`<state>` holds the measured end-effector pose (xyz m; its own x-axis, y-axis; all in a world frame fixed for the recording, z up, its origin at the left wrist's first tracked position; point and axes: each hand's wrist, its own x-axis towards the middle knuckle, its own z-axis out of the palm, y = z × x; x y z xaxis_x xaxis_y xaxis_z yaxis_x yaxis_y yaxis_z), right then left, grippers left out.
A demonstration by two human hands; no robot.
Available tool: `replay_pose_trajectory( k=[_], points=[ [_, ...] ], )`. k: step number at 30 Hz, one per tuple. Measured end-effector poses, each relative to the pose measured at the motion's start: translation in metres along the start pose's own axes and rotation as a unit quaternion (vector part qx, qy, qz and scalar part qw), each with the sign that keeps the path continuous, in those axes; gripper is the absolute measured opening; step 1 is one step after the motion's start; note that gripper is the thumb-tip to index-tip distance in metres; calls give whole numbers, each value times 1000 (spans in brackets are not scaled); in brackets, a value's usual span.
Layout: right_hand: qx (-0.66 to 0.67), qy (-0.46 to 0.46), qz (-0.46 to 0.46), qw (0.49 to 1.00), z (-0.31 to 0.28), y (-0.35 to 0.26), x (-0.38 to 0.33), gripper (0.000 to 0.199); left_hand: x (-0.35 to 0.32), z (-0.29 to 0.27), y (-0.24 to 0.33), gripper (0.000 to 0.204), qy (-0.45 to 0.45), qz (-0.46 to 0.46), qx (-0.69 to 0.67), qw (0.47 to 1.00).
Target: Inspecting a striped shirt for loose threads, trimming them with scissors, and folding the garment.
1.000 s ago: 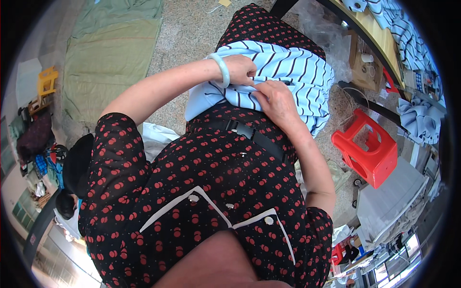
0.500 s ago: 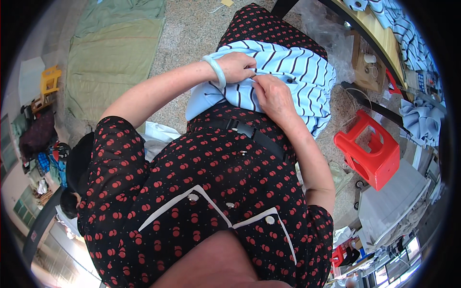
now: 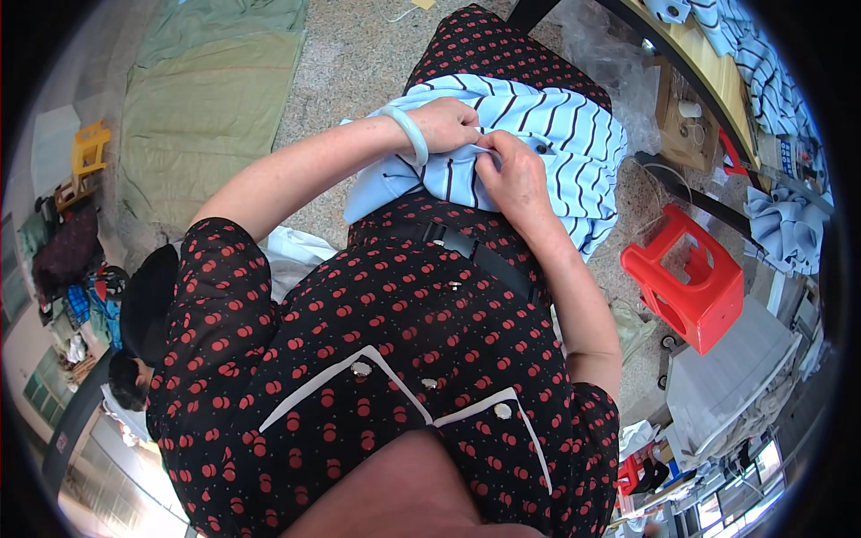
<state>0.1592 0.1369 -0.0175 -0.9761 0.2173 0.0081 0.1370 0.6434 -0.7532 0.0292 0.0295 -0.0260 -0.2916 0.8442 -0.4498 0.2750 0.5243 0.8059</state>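
Head view — both hands [image 3: 441, 126] [image 3: 517, 179] pinch the striped light-blue cloth [image 3: 578, 148] lying across the lap [image 3: 502, 49].

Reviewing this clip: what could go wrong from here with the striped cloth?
The striped cloth lies loosely bunched across the lap, so it might slide toward the speckled floor if the legs shift. The left hand and right hand pinch it close together, so a slip could lose the small fold between them. The pale bracelet sits right by the cloth and could perhaps catch on it.
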Motion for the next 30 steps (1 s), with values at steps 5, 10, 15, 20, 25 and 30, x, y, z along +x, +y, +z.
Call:
replay_pose_trajectory(
  k=[5, 10, 15, 20, 25, 30],
  points=[
    [1, 48, -10, 999, 1, -2, 0, 13, -3, -1, 1, 26, 6, -43, -78, 996],
    [-67, 67, -69, 993, -1, -3, -2, 15, -5, 1, 1, 25, 25, -2, -35, 999],
    [-113, 66, -69, 989, 0, -2, -2, 14, -11, 7, 7, 24, 55, 81, 112, 989],
    [-125, 67, -73, 987, 2, -2, -2, 13, -19, 17, 6, 23, 100, 111, 178, 973],
    [-125, 59, -67, 988, 5, -2, -1, 14, -24, 22, 11, 18, 117, 50, 194, 973],
    [-123, 65, -70, 988, 8, -2, -1, 11, -24, 24, 6, 17, 143, 69, 197, 967]
  ],
)
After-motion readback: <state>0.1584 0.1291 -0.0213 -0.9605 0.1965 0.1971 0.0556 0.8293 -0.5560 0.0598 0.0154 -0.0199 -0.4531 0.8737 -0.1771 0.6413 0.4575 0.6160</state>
